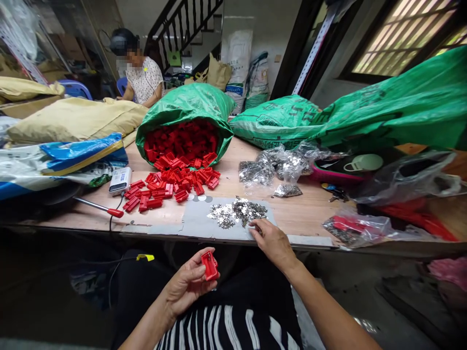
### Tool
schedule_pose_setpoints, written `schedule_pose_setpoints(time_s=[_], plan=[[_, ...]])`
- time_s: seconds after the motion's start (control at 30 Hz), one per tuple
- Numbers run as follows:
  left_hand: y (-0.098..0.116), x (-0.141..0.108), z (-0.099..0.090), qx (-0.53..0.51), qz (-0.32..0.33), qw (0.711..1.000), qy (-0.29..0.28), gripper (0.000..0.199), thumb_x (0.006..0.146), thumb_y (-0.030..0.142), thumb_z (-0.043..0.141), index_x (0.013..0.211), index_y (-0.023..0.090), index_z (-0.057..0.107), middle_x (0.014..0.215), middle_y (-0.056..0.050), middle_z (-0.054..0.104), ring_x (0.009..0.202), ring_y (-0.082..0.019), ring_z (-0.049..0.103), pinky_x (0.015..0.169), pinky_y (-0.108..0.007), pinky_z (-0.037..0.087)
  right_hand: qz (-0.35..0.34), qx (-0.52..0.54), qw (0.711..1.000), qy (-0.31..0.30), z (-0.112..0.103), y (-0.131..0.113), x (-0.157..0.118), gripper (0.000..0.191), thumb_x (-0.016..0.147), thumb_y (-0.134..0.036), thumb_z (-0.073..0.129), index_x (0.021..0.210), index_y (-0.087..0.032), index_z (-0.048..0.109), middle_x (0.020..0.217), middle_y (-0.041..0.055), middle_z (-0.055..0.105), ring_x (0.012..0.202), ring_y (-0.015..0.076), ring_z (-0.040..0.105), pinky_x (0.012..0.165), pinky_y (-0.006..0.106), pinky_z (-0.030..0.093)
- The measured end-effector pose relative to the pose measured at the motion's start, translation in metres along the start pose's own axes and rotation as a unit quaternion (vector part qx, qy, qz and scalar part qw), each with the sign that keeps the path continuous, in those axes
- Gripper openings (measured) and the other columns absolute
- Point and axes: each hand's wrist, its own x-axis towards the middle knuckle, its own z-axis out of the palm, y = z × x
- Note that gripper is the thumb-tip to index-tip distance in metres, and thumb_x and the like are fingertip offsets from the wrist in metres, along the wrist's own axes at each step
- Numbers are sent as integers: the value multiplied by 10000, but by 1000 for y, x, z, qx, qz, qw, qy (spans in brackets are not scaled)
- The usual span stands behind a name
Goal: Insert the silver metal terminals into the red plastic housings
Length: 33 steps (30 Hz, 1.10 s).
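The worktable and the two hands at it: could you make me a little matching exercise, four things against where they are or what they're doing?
Things:
1. Left hand
2. Right hand
3. Open green sack
4. Small white device

Places and states:
A. On the table, to the left of the loose red parts
B. Fingertips at the near edge of the shiny metal pieces
C. Lying on the table with red parts showing in its mouth
D. Holding one red part in front of the table

Right pairs: 1-D, 2-B, 3-C, 4-A
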Motion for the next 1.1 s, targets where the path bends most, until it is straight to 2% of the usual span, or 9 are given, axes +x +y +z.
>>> schedule_pose_setpoints(time_s=[0.2, 0.37, 0.43, 0.57, 0.77, 1.0, 1.1], plan=[[-3, 2, -1, 1, 3, 1000, 19, 457, 749, 88, 700, 1168, 212, 567, 1042, -65, 652, 823, -184, 687, 725, -307, 557, 23, -66, 998, 1, 4, -2, 10, 116, 885, -251, 516, 921, -237, 625, 942, 28, 667, 832, 188, 636, 664, 272, 453], [-3, 0, -2, -4, 4, 999, 37, 457, 750, 86, 702, 1160, 218, 548, 1041, -64, 659, 789, -161, 685, 724, -301, 554, -11, 23, 999, -30, 5, -5, 14, 143, 879, -241, 507, 936, -246, 638, 945, 14, 670, 859, 170, 629, 730, 268, 463], [-3, 0, -2, -7, 5, 999, 39, 448, 752, 85, 701, 1149, 216, 539, 1059, -72, 660, 781, -149, 680, 724, -297, 553, -7, 36, 999, -25, 3, -2, 16, 150, 876, -238, 504, 935, -244, 641, 957, 16, 672, 869, 168, 628, 748, 270, 463], [-5, 3, -2, -8, 7, 999, 34, 450, 744, 86, 710, 1135, 210, 525, 1059, -81, 665, 773, -140, 673, 715, -291, 549, 16, -13, 1000, -6, 1, 1, 18, 149, 874, -243, 515, 948, -239, 644, 964, 24, 672, 862, 176, 630, 724, 270, 458], [-7, 3, -2, -7, 11, 999, 43, 454, 741, 97, 718, 1137, 208, 527, 1017, -70, 673, 770, -137, 671, 726, -294, 544, 6, -51, 999, -8, 7, -5, 25, 183, 876, -248, 538, 1040, -241, 620, 1007, 38, 667, 863, 186, 629, 703, 273, 455], [-7, 2, -3, -13, 10, 998, 53, 458, 735, 96, 724, 1130, 214, 525, 996, -61, 673, 758, -130, 663, 721, -292, 543, -16, -18, 999, -35, 8, -11, 30, 84, 870, -267, 545, 847, -238, 620, 873, 9, 662, 804, 165, 610, 688, 264, 426], [-8, 3, -3, -14, 9, 998, 56, 445, 739, 95, 722, 1121, 212, 525, 983, -57, 672, 740, -120, 657, 720, -288, 542, -14, -11, 999, -31, 7, -9, 29, 79, 871, -252, 534, 867, -243, 612, 886, 7, 659, 802, 163, 606, 672, 259, 421]])
